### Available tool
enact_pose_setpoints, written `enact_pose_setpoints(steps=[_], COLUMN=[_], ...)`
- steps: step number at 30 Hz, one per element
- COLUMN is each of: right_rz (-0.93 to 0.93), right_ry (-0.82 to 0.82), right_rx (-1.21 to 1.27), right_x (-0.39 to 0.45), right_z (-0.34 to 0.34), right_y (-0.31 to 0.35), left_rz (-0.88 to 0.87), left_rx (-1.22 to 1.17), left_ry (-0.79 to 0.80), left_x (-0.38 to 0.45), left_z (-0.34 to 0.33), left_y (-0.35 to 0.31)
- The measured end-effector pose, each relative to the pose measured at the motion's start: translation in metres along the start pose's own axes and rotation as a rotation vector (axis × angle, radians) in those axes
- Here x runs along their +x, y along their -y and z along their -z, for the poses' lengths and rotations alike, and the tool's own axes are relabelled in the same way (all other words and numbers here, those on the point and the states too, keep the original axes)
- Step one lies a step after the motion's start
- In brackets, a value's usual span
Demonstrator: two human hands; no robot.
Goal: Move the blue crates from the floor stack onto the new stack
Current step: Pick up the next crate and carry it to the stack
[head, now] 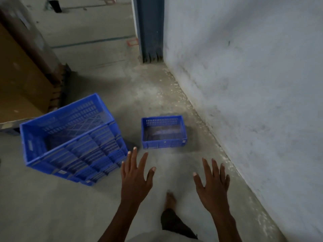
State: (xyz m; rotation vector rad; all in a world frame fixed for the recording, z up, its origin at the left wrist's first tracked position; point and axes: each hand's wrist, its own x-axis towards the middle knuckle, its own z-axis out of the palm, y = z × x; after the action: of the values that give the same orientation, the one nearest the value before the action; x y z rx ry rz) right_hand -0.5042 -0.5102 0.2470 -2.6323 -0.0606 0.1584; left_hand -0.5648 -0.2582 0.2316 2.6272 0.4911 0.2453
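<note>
Plainly, left hand (135, 177) and right hand (212, 180) hover released near blue crates (73, 138); labels unreadable.

No readable text.
Small pale stickers on the stacked blue crates (73, 147) and the single blue crate (164, 132), possibly labels; too blurred to read.

The 1 head-worn view looks steeply forward and down from standing height at the concrete floor (97, 203), with the wall (253, 70) filling the frame's right side.
</note>
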Motion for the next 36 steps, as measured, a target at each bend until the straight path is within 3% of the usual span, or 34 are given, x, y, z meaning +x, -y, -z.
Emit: enact_pose_setpoints(steps=[10, 14, 20, 29, 36], right_rz=[0.135, 0.138, -0.025, -0.229, -0.396], right_ry=[0.127, 0.238, 0.354, 0.582, 0.554], right_rx=[-0.124, -0.103, -0.062, -0.053, -0.028], right_x=[0.268, 0.368, 0.502, 0.666, 0.769], right_z=[-0.024, -0.063, -0.147, -0.327, -0.522], right_y=[0.077, 0.088, 0.077, -0.025, -0.162], left_rz=[0.168, 0.178, 0.157, 0.262, 0.412], left_rx=[0.137, 0.173, 0.138, 0.255, 0.231], left_ry=[-0.055, 0.097, 0.394, 0.614, 0.615], left_x=[0.22, 0.311, 0.439, 0.575, 0.604], left_z=[-0.031, -0.078, -0.173, -0.353, -0.558], left_y=[-0.006, 0.009, 0.052, 0.172, 0.299])
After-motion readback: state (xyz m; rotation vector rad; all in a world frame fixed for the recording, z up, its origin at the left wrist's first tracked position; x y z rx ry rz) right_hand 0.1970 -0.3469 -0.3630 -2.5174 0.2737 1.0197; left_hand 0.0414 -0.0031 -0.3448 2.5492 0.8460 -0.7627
